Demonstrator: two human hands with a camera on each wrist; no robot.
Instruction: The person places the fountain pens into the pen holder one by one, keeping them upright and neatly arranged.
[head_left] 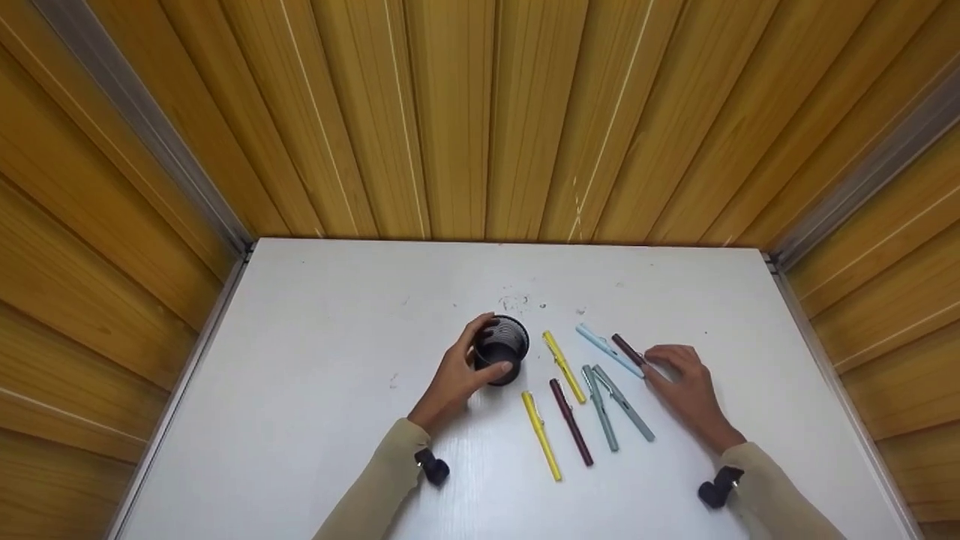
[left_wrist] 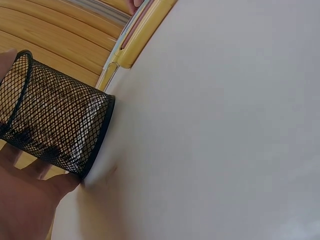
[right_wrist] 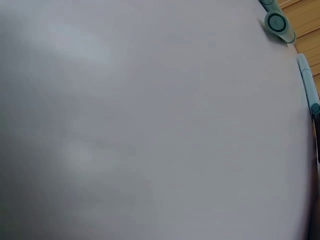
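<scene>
Black wire-mesh pen cup (head_left: 501, 358), cylindrical and see-through, stands upright mid surface (head_left: 315, 390). Left hand (head_left: 459, 375) has its fingers wrapped round the cup. Right hand (head_left: 686, 390) lies flat, fingers relaxed, tips touching a dark maroon pen (head_left: 628, 351) beside a light blue pen (head_left: 609, 350). Between the hands lie loose pens: two yellow, one maroon, two grey-green. Surface white and smooth; ribbed wood panel walls behind.
</scene>
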